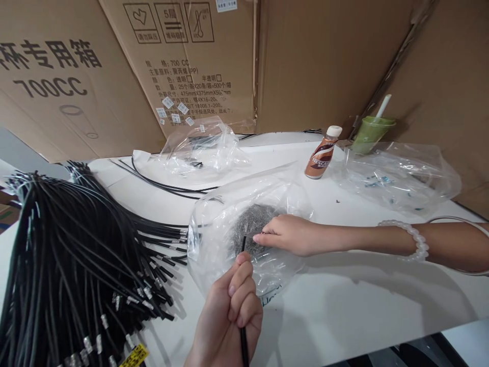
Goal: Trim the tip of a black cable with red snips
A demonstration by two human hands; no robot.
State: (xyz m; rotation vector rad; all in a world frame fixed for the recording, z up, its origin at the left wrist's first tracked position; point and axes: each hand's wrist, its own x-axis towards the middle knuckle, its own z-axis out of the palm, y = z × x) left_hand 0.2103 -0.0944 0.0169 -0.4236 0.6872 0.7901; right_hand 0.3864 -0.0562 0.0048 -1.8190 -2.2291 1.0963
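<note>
- Black cable, a single length, stands tilted upright over the middle of the white tabletop, its tip in front of an opened clear bag; the left hand has its fingers curled firmly around it just below that tip.
- At the tip, the right hand pinches what seems a thin metal piece between thumb and fingers; whether it touches the cable is too small to tell.
- Judging by this, the step in hand is joining or fitting at the cable's end; the next move calls for a steady left grip and fine alignment by the right fingertips.
- Behind both hands, the bag holds a grey heap of fine pieces.
- Toward the tabletop's left edge lies a thick cable bundle, many ends silver-tipped; some reach the bag's left side and could snag there, as could its loose film.
- Along the far edge, before cardboard boxes, sit another clear bag and a brown bottle.
- Near the far right corner are a green cup and a crumpled bag, well apart from the work.
</note>
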